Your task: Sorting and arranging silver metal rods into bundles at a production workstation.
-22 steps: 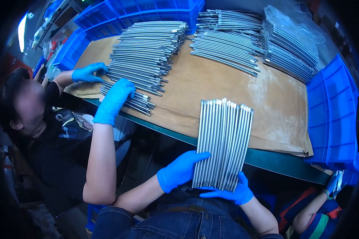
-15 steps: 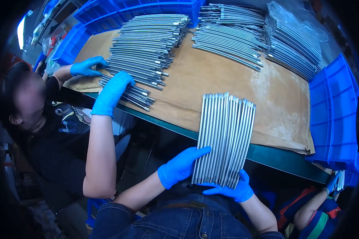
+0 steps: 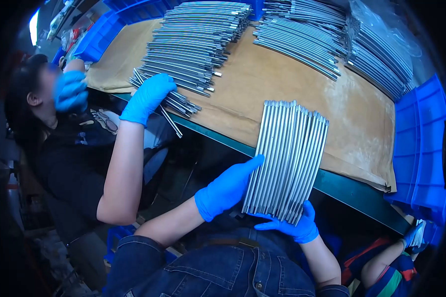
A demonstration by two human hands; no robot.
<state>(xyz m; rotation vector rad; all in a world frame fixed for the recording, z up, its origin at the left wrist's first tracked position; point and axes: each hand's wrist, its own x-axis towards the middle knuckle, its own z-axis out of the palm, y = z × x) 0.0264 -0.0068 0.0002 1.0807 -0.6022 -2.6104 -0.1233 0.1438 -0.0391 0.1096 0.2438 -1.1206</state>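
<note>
A flat row of slim metal rods (image 3: 287, 158), threaded at the ends, stands between my two blue-gloved hands near the table's front edge. My left hand (image 3: 225, 188) grips the row along its left side, thumb on the outermost rod and the other fingers hidden behind. At the lower ends, my right hand (image 3: 295, 226) supports the rods from below and behind, its thumb up along the right side. The rods lean away from me, their upper ends over the brown table covering (image 3: 233, 104).
Left, a co-worker's gloved hand (image 3: 148, 96) covers loose rods (image 3: 181, 103) by a large stack (image 3: 193, 44); their other hand (image 3: 70, 91) is raised. More rods (image 3: 302, 44) lie behind. A blue crate (image 3: 416, 143) bounds the right, where another person's hand (image 3: 412, 236) holds rods.
My hands still hold the row of rods; the view has shifted slightly. The left co-worker's one hand has left the stack and risen to their face; a rod under the other now tilts past the edge.
</note>
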